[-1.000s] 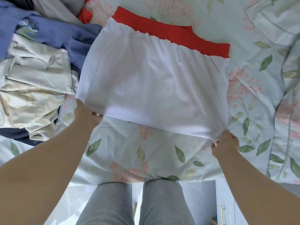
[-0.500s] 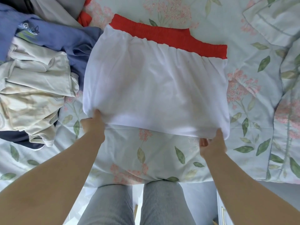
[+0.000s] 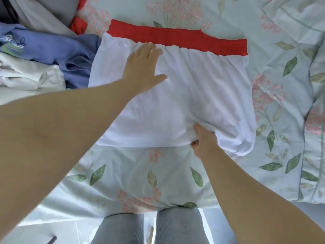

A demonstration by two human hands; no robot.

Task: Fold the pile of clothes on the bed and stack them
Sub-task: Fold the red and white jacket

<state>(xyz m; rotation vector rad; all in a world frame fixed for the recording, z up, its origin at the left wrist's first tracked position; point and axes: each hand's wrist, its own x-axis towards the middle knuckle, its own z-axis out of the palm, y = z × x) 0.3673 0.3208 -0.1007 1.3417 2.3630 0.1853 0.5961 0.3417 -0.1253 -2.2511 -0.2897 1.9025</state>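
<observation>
Your left hand [image 3: 142, 67] lies flat on the white shorts [image 3: 190, 95]. The fingers are straight and the palm is down on the upper left part of the fabric. The fingertips sit just short of the red waistband [image 3: 177, 38] and the thumb is spread out to the right. This hand is released and presses without gripping.

Your right hand [image 3: 204, 140] is at the near edge of the shorts, right of centre. It is clenched on the fabric: the thumb is on top and the fingers are tucked underneath. The cloth bunches up around the hand, and the near right corner bulges and hangs a bit past the rest of the edge.

The shorts lie mid-bed on the floral bedcover [image 3: 140, 175], with the waistband at the far side and the left part flat.

The unfolded pile sits at the left edge of the bed:
- a blue top [image 3: 58, 50] touches the left side of the shorts
- a cream garment [image 3: 29, 78] lies nearer you
- grey cloth [image 3: 44, 13] lies further back
- a bit of red fabric [image 3: 79, 26] shows beside the grey cloth

A pillow [image 3: 297, 20] in the same floral print sits at the far right. Your legs in grey trousers [image 3: 177, 228] stand against the near edge of the bed.
</observation>
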